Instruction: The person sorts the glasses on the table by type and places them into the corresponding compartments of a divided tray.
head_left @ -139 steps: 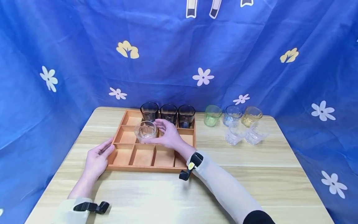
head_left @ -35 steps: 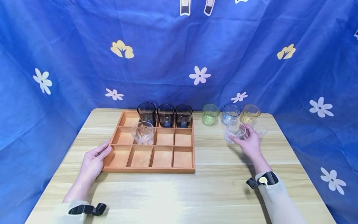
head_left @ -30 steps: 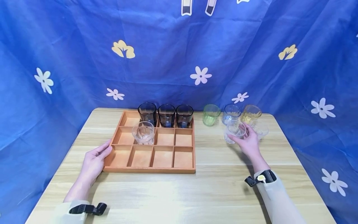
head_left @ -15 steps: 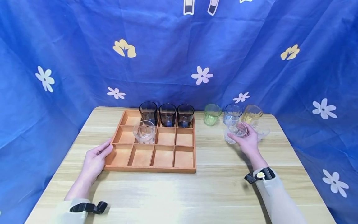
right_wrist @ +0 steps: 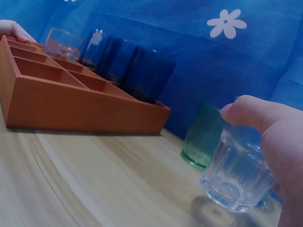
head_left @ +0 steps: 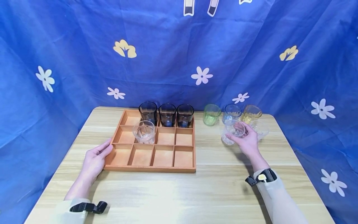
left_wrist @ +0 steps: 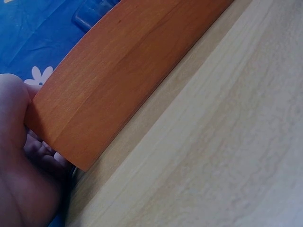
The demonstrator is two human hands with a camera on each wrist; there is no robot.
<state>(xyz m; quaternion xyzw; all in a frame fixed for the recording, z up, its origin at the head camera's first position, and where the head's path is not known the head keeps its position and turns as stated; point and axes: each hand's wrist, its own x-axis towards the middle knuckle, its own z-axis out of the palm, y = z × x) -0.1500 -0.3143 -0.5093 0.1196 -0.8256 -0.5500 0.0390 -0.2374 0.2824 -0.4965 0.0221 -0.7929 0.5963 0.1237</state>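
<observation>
At the right of the table, my right hand [head_left: 247,141] grips a clear faceted glass [head_left: 234,128] between thumb and fingers. The right wrist view shows this clear glass [right_wrist: 234,172] slightly tilted, with its shadow on the wood just below its base. My left hand [head_left: 95,158] holds the left edge of a wooden compartment tray [head_left: 151,169], thumb on the rim. In the tray's middle row stands another clear glass [head_left: 144,132], in the second compartment from the left. Three dark glasses [head_left: 167,115] fill back-row compartments to the right of the left corner one.
A green glass [head_left: 212,115], a blue glass [head_left: 232,112] and an amber glass [head_left: 251,113] stand in a row at the back right. One more clear glass [head_left: 261,130] is partly hidden behind my right hand. A blue curtain [head_left: 167,62] borders the table.
My right hand has let go of one clear glass in the tray's middle row and moved right. It has taken another clear glass, now shifted slightly left. My left hand stays at the tray.
</observation>
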